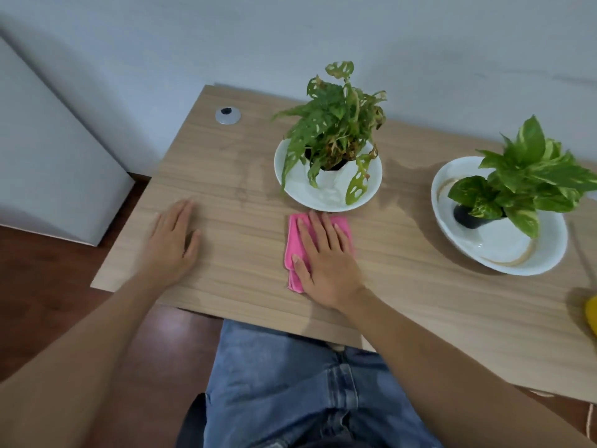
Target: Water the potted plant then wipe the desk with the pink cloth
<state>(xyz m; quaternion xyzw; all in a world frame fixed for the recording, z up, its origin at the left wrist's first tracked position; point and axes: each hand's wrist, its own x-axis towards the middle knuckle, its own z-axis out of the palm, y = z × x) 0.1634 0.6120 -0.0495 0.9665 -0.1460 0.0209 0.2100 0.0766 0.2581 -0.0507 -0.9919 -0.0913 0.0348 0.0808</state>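
Note:
A folded pink cloth [296, 240] lies on the wooden desk [420, 286], just in front of a white dish [300, 185] holding a potted plant with holed leaves [336, 124]. My right hand [326, 257] presses flat on the cloth, fingers spread, covering most of it. My left hand [172, 240] rests flat and empty on the desk at the left. A second potted plant with variegated leaves [533, 179] stands in a white dish [549, 257] at the right. Faint damp streaks show on the desk left of the first dish.
A silver cable grommet [228, 115] sits at the desk's back left corner. A yellow object [591, 313] pokes in at the right edge. The wall runs behind the desk, a grey panel [48, 156] stands at the left, and my jeans [290, 383] are under the front edge.

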